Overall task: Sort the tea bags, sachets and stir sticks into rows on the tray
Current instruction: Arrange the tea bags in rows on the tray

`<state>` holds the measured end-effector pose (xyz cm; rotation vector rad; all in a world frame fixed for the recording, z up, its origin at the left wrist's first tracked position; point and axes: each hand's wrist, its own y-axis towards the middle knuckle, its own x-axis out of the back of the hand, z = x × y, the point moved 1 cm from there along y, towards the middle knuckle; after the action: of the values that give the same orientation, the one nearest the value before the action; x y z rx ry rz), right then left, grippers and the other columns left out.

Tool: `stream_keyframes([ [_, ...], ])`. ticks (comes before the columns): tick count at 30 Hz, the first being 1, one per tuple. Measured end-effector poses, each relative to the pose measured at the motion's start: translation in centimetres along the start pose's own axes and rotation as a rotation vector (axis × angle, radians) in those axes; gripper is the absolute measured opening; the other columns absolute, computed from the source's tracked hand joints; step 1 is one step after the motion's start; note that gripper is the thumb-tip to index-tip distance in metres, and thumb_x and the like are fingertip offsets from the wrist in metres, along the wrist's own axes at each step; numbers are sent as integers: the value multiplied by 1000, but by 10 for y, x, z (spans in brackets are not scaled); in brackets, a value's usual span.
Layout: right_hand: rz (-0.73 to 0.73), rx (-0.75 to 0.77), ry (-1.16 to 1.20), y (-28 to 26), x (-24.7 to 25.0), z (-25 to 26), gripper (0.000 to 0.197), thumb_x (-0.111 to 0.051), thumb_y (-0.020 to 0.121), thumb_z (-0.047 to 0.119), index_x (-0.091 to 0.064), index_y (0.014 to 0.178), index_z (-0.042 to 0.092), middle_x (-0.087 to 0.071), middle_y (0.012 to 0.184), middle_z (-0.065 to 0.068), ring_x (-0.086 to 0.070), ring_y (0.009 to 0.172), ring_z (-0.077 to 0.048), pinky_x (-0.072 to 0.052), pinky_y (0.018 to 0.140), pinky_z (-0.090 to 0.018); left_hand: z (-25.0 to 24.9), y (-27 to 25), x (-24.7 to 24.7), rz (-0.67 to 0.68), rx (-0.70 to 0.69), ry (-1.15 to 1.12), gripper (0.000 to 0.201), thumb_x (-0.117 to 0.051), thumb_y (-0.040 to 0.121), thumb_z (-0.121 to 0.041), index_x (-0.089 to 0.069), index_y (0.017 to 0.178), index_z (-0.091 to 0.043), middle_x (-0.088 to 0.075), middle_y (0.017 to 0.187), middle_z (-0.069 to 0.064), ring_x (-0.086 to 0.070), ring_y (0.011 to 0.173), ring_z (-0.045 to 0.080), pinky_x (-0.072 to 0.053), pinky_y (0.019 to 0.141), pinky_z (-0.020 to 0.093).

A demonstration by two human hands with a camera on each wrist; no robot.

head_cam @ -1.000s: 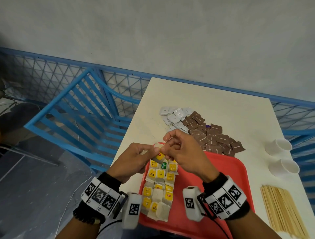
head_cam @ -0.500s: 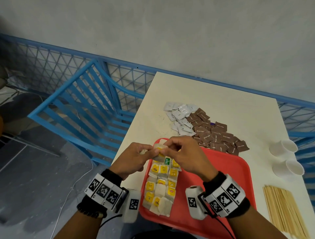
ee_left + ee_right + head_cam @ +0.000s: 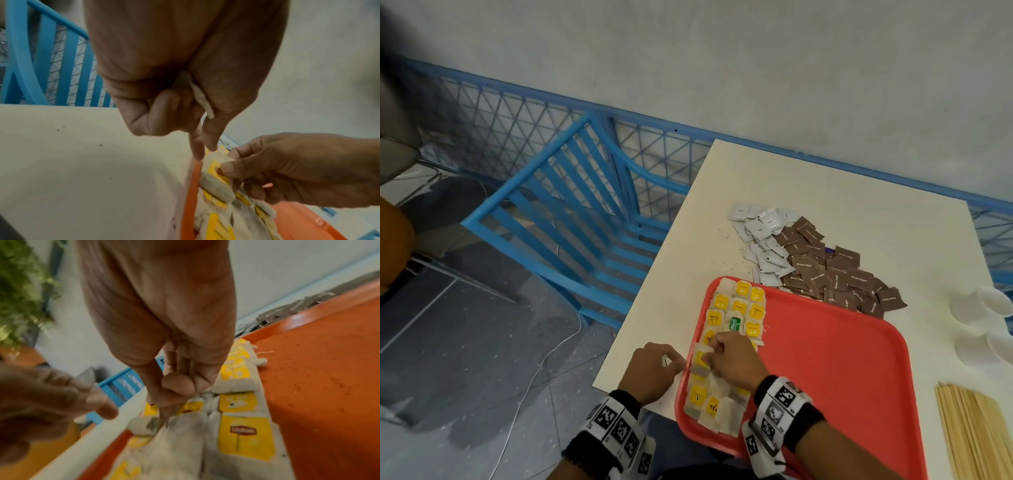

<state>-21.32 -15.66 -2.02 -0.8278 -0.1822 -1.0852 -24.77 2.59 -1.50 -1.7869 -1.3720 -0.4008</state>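
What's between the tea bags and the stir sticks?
Head view: only bare red tray floor, then a strip of table, between the tea bags and stir sticks.

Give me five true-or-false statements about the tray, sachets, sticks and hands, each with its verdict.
1. Tea bags lie along the red tray's left side. True.
2. The brown sachets are on the tray. False: they lie on the table beyond it.
3. The stir sticks are right of the tray. True.
4. The right hand pinches a tea bag. True.
5. The left hand is empty. False: it holds a tea bag.
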Motion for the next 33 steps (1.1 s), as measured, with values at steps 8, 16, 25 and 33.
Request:
stream_keyframes([
  [8, -119, -16, -293, 0, -10, -3, 19, -56, 87, 25, -46, 103, 21, -60, 100, -6, -58, 91, -28, -44, 67, -39, 0, -1, -27, 20, -46, 65, 22, -50, 93, -43, -67, 106, -40, -68, 111, -14, -62, 100, 12, -51, 91, 34],
  [16, -108, 119, -56, -20, 31, 17, 12, -56, 91, 18, -61, 80, 21, -69, 80, 0, -63, 63, -16, -54, 60, -39, -43, -4, 7, 90, 164, -853, 47, -42, 103, -49, -69, 109, -11, -46, 56, -13, -41, 50, 6, -35, 52, 24],
  [25, -239, 464, 93, -82, 75, 53, 29, -70, 81, 19, -60, 102, 36, -57, 87, 11, -52, 64, -11, -45, 58, -22, -106, 2, 16, 268, 210, -1635, 41, -54, 89, -27, -65, 110, 6, -55, 89, 13, -60, 86, 25, -51, 69, 35],
  [33, -373, 295, 271, -81, 86, 45, 15, -64, 87, 7, -66, 93, 21, -63, 66, 2, -59, 56, -12, -51, 59, -35, -139, -8, 1, 371, 113, -1470, 57, -39, 102, -50, -73, 112, -5, -72, 102, 12, -68, 92, 23, -49, 79, 37],
])
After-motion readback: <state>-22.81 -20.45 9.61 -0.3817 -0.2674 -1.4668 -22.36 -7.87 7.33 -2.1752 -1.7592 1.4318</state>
